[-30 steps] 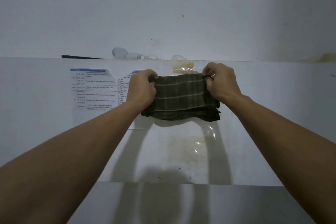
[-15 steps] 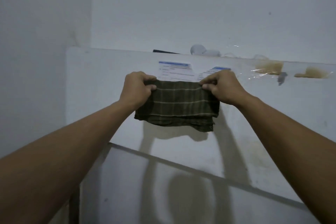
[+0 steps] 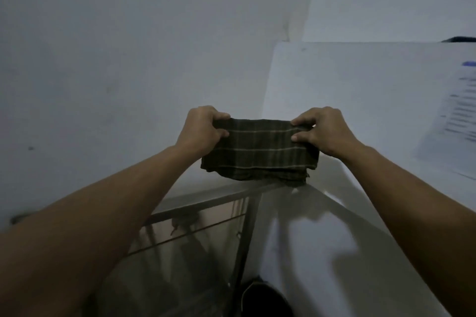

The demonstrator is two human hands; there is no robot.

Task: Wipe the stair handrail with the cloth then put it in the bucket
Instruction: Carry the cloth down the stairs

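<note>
A folded dark green plaid cloth (image 3: pixel 260 150) hangs stretched between my hands at the centre of the view. My left hand (image 3: pixel 202 130) pinches its upper left corner and my right hand (image 3: pixel 320 131) pinches its upper right corner. Just below the cloth runs a metal handrail (image 3: pixel 206 203), sloping down to the left and meeting a vertical post (image 3: pixel 244 239). The cloth's lower edge hangs close above the rail's corner; I cannot tell if they touch. A dark round bucket (image 3: pixel 265 298) shows at the bottom, partly cut off by the frame.
A grey wall (image 3: pixel 128 59) fills the left and top. A white panel (image 3: pixel 360 90) stands on the right, with a printed paper sheet (image 3: pixel 458 110) taped on it. Glass or dim stairwell space lies under the rail at lower left.
The view has swung left and down: the white panel and paper sheet slid to the right, and the handrail corner and bucket came into sight. Both hands keep the same hold on the cloth.
</note>
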